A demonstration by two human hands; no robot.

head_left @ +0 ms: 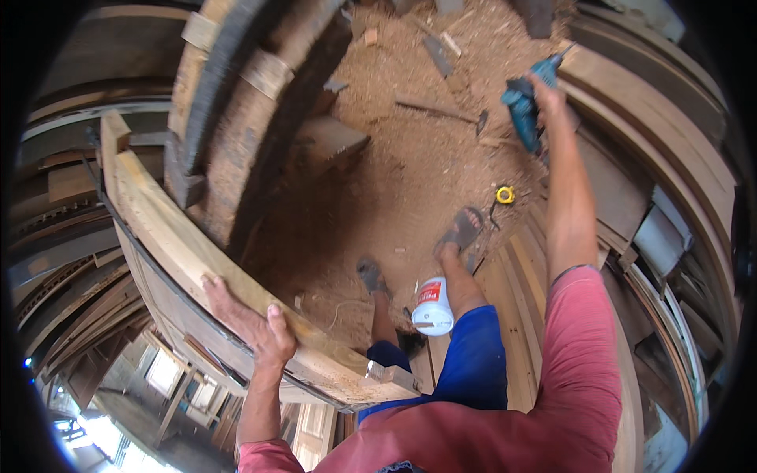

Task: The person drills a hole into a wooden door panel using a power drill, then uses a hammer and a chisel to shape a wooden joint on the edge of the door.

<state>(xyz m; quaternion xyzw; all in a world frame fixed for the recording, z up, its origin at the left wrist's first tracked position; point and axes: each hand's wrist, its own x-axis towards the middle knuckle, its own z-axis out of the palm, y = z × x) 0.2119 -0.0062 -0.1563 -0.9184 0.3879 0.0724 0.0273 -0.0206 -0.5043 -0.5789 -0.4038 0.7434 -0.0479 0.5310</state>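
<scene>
The right hand (546,98) grips a teal power drill (520,117); the left hand (254,325) lies spread on a timber beam (177,229). Between them opens sawdust-strewn floor (386,177), hammer (443,110) and tape measure (505,195) nearer the right, bucket (433,309) right of the left.

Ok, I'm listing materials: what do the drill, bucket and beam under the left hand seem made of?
Drill: likely plastic housing, by its teal moulded look. Bucket: probably plastic, smooth and white. Beam: wood, apparently unfinished, by its pale grain.
</scene>
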